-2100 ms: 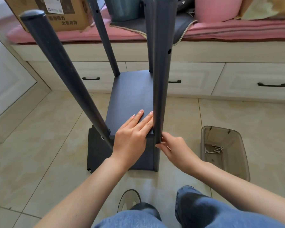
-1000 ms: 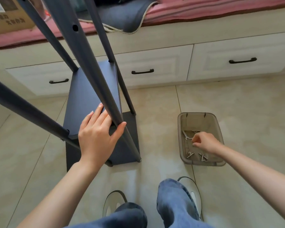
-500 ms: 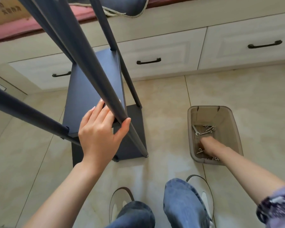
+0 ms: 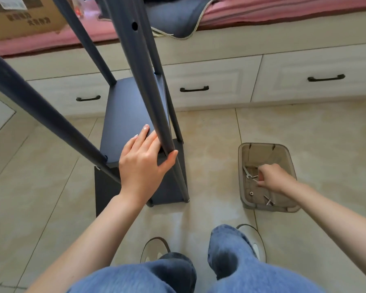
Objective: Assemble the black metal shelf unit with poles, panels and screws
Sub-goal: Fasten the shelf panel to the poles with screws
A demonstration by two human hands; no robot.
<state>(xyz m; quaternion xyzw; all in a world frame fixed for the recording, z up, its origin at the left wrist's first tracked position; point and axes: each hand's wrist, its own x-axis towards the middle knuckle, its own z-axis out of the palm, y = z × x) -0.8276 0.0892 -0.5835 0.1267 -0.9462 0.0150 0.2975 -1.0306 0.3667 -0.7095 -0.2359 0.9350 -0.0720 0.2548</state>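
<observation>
Steadying the shelf unit (image 4: 133,115), left hand (image 4: 143,163) on its near pole (image 4: 150,98), fingers straight, thumb hooked round, right hand (image 4: 273,176) in the bin (image 4: 244,187) right of it, fingertips pinching a screw (image 4: 255,180).

slanting poles (image 4: 154,106) crowd the shelf panel (image 4: 125,123), open floor (image 4: 211,144) beside bin (image 4: 287,208)

- The shelf panel (image 4: 131,115) and the poles (image 4: 144,85) rising from it are matte black with a bluish cast.
- Right of the panel, the bin (image 4: 244,199) is smoky translucent grey-brown; the screws (image 4: 268,201) inside are silver.
- Behind the panel, the drawers (image 4: 211,81) are cream white with black handles (image 4: 194,89).
- Above the drawers, the cushion (image 4: 283,9) is pink with faint stripes.
- The floor tiles (image 4: 304,134) are mottled beige.
- The jeans (image 4: 230,271) are blue.
</observation>
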